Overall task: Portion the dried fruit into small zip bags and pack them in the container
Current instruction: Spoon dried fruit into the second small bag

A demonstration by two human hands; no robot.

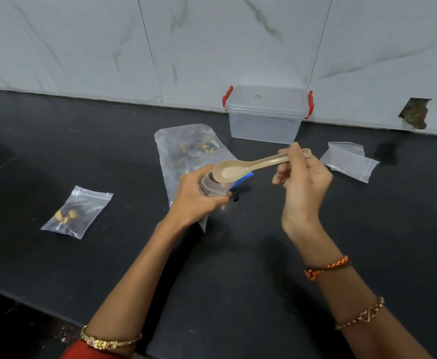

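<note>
The left hand (199,195) grips a small zip bag (212,189) held open at its mouth; thin, limp film, best pinched by the rim. The right hand (301,174) pinches a spoon (240,168) (bowl looks empty) above it. The big fruit bag (183,151) lies behind, one filled bag (76,212) sits left on the tabletop (238,255), and the lidded container (266,112) looks empty.

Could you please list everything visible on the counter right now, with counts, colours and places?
container: 1, clear with red latches, lid on, back by the wall
large bag of dried fruit: 1, clear, centre
filled small zip bag: 1, clear, left
empty zip bags: a small stack, clear, right
small bag: 1, clear, in left-hand grip
spoon: 1, beige, empty
counter: 1, black
left hand: holds small bag
right hand: holds spoon
</note>
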